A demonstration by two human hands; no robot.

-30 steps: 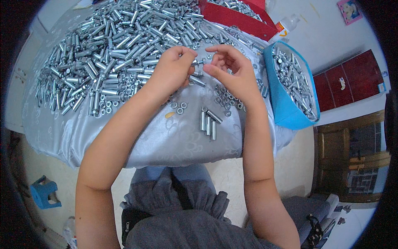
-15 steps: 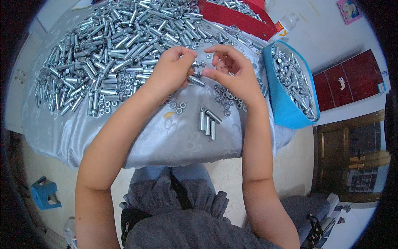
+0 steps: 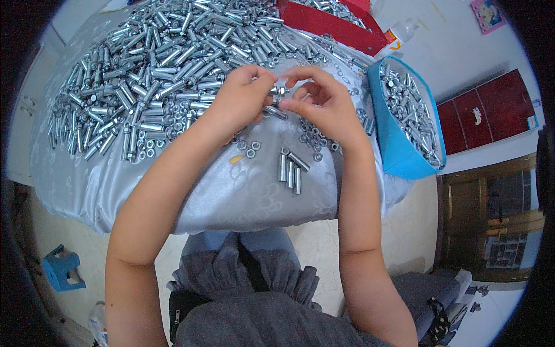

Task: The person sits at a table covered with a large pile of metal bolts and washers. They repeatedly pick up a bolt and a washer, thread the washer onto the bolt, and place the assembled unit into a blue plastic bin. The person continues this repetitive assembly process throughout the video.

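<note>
A bolt point(image 3: 276, 99) sat between the two hands, over the middle of the table point(image 3: 231, 196). The left hand point(image 3: 243, 95) pinched its one end and the right hand point(image 3: 321, 104) closed its fingertips on the other (both clamped on it). Near them lay three bolts point(image 3: 291, 169) side by side, with loose nuts point(image 3: 248, 149) just left. A heap point(image 3: 162, 63) of bolts spread far and left. To the right stood a blue bin point(image 3: 399, 144), and far right a red box point(image 3: 329, 23).
</note>
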